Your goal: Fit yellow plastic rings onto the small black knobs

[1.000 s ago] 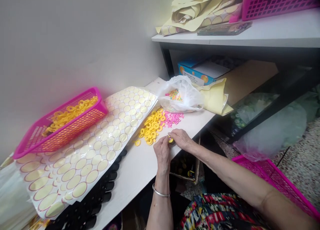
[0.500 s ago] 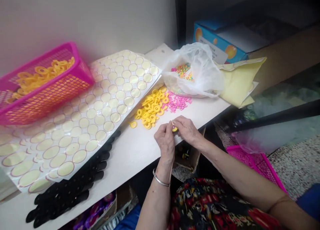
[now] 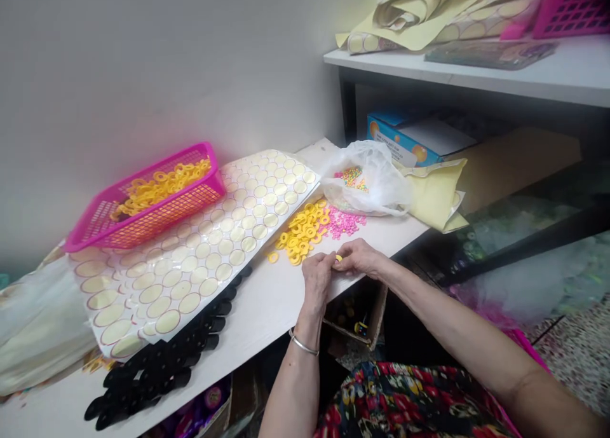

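My left hand (image 3: 318,279) and my right hand (image 3: 358,260) meet at the front edge of the white table (image 3: 267,311), fingers pinched together on one small yellow ring (image 3: 338,258). Just behind them lies a pile of yellow rings (image 3: 305,229) beside a scatter of small pink beads (image 3: 347,222). A single yellow ring (image 3: 272,257) lies apart to the left of the pile.
A pink basket (image 3: 143,203) of yellow rings sits at the back left on a sheet of round stickers (image 3: 204,247). Black strips (image 3: 166,368) lie near the table front. A clear bag (image 3: 372,180) of coloured beads, yellow paper (image 3: 436,193), a blue box (image 3: 405,142) and a shelf (image 3: 476,69) stand to the right.
The view has tilted up and back, so the upper shelf shows again. Both hands stay pinched on the yellow ring at the table's front edge.
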Tool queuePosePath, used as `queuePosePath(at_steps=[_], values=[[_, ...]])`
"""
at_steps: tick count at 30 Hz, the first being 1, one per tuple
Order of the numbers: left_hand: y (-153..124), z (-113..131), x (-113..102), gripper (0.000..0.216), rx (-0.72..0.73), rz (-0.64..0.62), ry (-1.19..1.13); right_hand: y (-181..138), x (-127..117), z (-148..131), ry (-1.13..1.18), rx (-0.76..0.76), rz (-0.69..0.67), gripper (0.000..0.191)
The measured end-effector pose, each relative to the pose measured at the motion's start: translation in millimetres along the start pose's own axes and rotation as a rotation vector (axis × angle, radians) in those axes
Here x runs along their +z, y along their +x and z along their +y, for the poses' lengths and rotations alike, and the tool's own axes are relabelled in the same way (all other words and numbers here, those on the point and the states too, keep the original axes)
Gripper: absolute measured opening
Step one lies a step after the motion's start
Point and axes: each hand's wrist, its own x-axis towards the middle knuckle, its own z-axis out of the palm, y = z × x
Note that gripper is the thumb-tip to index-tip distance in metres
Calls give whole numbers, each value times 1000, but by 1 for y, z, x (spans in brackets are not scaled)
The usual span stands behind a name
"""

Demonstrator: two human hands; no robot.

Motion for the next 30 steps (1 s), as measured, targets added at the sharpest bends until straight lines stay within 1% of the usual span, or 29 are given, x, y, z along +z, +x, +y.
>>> queuePosePath(at_steps=[4, 8, 10, 12, 15, 17, 20, 21, 22, 24, 26, 28, 30], values=[[7, 7, -4, 36, 26, -56, 93, 5, 1, -6, -13, 69, 1, 21], [11, 12, -2, 35, 45, -51, 37, 2, 1, -9, -12, 4, 2, 18], [13, 11, -1, 32, 20, -70, 2, 1, -1, -9, -2, -19, -16, 19], [14, 7, 0, 33, -17, -76, -11, 2, -2, -6, -2, 9, -37, 22], [11, 1, -5, 37, -2, -91, -1, 3, -2, 0, -17, 17, -37, 26], [5, -1, -11, 39, 48, -166, -29, 2, -1, 3, -29, -35, -21, 27], [-7, -3, -20, 31, 105, -368, -129, -5, 3, 7, -40, -117, 33, 28], [-12, -4, -21, 34, 106, -410, -157, -8, 3, 9, -44, -142, 52, 27], [-17, -6, -22, 40, 100, -426, -175, -13, 4, 12, -55, -169, 68, 27], [-25, -10, -21, 42, 103, -376, -186, -24, 2, 17, -91, -230, 66, 26], [-34, -13, -20, 37, 160, -288, -169, -37, -2, 22, -87, -288, -15, 30], [-44, -14, -20, 31, 266, -231, -124, -49, -8, 28, -11, -332, -126, 40], [-54, -14, -22, 26, 386, -207, -32, -60, -13, 34, 72, -348, -205, 44]])
